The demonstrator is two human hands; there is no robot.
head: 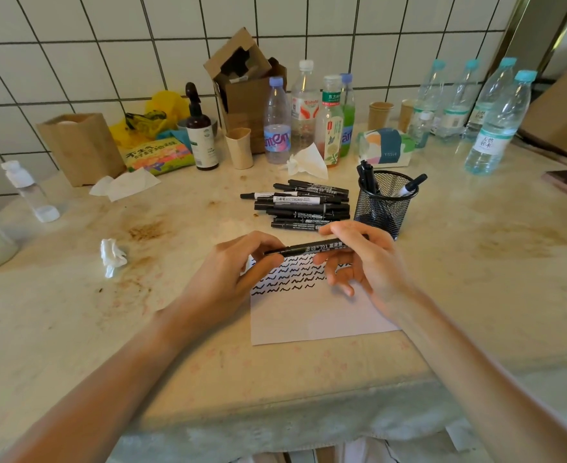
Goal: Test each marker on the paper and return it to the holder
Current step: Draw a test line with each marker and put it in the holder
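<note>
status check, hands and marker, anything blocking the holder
Both hands, left and right, grip one marker level above the paper. Mesh holder upright, some markers inside. Pile of markers beside it, nothing blocking.

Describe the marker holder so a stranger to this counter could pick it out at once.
Start at the sheet of paper covered in black squiggles near the counter's front edge. Just behind it lies a pile of black markers, and immediately right of that pile stands the holder. It is the only black wire-mesh cup there, see-through, with a few markers standing in it, unlike the solid tan paper cups further back.
</note>
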